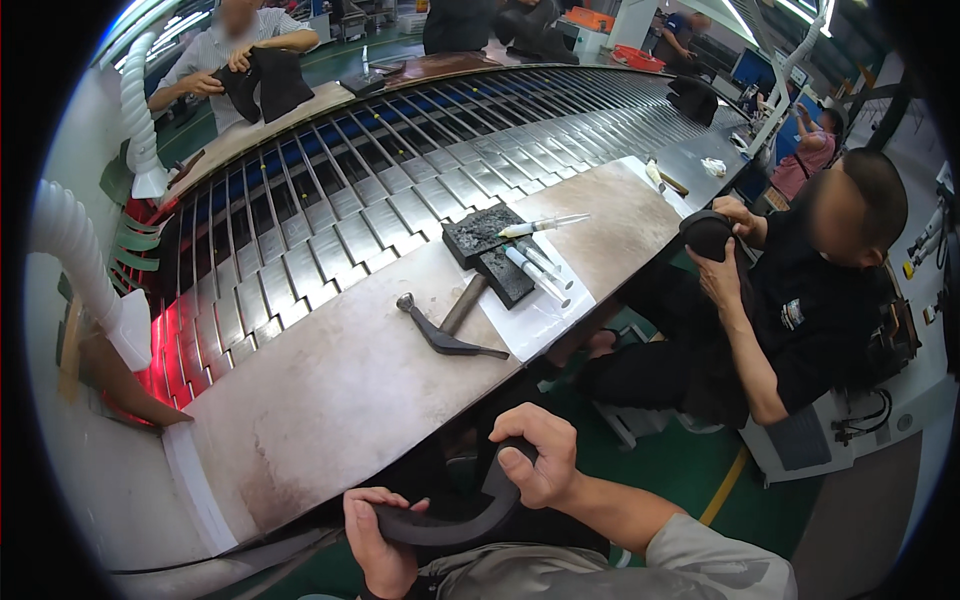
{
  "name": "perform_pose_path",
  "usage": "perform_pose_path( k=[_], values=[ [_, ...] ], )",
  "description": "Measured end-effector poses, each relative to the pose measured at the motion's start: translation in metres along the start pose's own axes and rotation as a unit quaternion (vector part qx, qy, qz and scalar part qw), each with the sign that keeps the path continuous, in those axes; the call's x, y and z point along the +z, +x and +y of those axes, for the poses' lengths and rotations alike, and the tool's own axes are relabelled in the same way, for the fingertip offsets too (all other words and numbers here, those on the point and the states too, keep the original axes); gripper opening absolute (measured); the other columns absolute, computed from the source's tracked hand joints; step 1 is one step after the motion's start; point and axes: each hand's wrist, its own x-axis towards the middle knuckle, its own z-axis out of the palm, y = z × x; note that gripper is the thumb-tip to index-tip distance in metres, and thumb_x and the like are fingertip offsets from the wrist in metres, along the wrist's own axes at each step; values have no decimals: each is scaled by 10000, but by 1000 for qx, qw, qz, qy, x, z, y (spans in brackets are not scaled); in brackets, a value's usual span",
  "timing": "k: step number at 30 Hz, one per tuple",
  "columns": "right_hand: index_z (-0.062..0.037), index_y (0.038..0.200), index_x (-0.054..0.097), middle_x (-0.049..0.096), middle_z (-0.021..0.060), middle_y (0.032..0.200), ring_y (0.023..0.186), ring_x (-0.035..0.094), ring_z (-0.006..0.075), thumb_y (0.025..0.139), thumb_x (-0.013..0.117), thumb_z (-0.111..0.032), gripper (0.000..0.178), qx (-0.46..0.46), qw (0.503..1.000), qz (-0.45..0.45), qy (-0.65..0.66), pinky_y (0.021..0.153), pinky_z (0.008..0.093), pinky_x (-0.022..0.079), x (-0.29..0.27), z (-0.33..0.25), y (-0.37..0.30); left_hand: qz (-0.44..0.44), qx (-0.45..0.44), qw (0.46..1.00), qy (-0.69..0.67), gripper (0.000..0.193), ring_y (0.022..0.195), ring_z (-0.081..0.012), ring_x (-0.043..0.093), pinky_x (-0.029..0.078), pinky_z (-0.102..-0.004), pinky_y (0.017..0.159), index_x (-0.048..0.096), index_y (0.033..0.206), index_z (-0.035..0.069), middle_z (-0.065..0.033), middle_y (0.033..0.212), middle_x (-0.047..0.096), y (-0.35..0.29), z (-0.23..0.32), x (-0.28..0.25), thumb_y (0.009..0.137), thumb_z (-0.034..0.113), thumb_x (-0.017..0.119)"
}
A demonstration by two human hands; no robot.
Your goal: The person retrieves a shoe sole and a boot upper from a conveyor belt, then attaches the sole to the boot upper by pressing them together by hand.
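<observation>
Close to my body I hold a black curved piece (pixel 452 528), seemingly a boot upper; most of its lower part is hidden in shadow. My left hand (pixel 383 545) grips its left end, thumb on top and fingers behind. At the other end, farther up and right, my right hand (pixel 541 458) is closed over the edge with the thumb pressed down. Beyond my hands, a shoemaker's hammer (pixel 440 338) lies on the worktable (pixel 340 400). Past it, several syringes (pixel 536 272) rest on and beside rough black blocks (pixel 482 232) and a white paper sheet (pixel 545 325).
A slatted metal conveyor (pixel 400 190) runs beyond the table. At right a seated co-worker (pixel 800 290) handles a black boot (pixel 708 236); another co-worker (pixel 235 60) holds black uppers across the conveyor. White ducts (pixel 95 260) stand at left. A brush (pixel 655 175) lies farther along.
</observation>
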Motion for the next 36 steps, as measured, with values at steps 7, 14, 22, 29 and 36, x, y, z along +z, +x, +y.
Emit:
perform_pose_path(
  k=[7,14,22,29,36],
  values=[
    [55,1001,712,720,203,957,839,717,315,1012,567,-262,348,70,976,-123,166,771,383,567,16,5,-10,-137,-149,973,-108,325,900,-249,589,586,-456,809,517,1033,38,-131,981,546,5,-7,2,1039,352,602],
    [65,1006,720,738,203,979,855,725,289,1037,502,-236,373,110,966,-147,180,786,379,571,27,14,-8,-214,-253,937,-109,408,826,-251,572,498,-366,748,553,963,22,-148,895,565,-6,-4,13,993,428,532],
    [67,1016,726,742,206,974,843,729,290,1028,499,-234,377,130,962,-160,180,783,377,577,30,10,-8,-250,-258,933,-29,483,747,-213,560,481,-330,689,566,927,41,-100,828,565,-8,0,13,1032,504,478],
    [68,996,718,724,200,950,822,711,335,1003,546,-313,419,34,976,-125,175,741,397,574,25,-25,1,-171,-309,934,-46,655,688,-184,543,475,-330,604,554,916,61,-78,808,561,5,0,6,1127,646,350],
    [45,1003,712,721,177,966,848,698,340,988,609,-276,338,-21,983,-109,148,759,408,571,34,-38,-2,-128,-223,966,-31,584,710,-186,599,502,-322,618,600,974,68,-96,843,629,28,-7,-2,1156,566,355]
  ],
)
